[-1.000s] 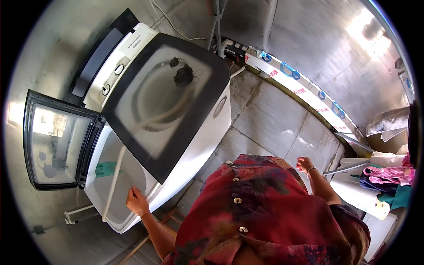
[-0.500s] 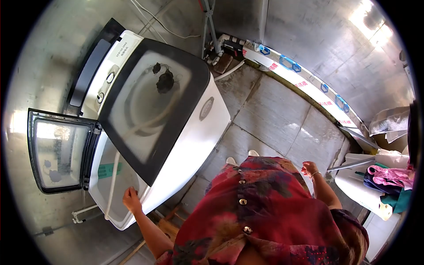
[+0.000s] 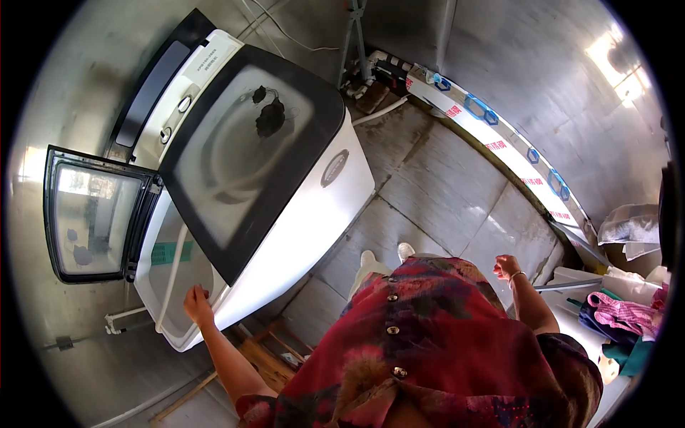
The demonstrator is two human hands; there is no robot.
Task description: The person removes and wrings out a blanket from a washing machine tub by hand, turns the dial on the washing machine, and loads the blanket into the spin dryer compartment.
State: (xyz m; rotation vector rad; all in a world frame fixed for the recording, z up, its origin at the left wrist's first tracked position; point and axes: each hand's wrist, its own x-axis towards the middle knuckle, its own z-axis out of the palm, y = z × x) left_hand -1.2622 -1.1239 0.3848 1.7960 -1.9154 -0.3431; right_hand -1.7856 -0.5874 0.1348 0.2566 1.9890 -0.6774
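Nearest the camera, the person's red patterned garment (image 3: 428,342) filled the lower middle of the view, buttons running down its front. At about eight o'clock from it, the left hand (image 3: 197,305) rested on the front rim of the washing machine (image 3: 300,221), fingers laid flat over the edge of the open smaller tub (image 3: 175,282); its grip was loose and closed on nothing. A white hose (image 3: 173,267) ran down into that tub just beside the hand, and a green lint filter (image 3: 171,252) showed on the tub wall at twelve o'clock from the hand. At three o'clock from the garment, the right hand (image 3: 507,266) hung in the air with fingers curled inward; whether its grip held anything could not be told. Beyond it, at four o'clock, folded cloths (image 3: 628,317) in pink, blue and green lay piled. Farther off, the small lid (image 3: 93,214) stood open at nine o'clock, while the large dark-framed lid (image 3: 250,153) lay shut over the main tub, with dark debris (image 3: 270,118) on its glass. The tiled floor (image 3: 442,192) stretched behind toward a taped white pipe (image 3: 499,146) at one o'clock.
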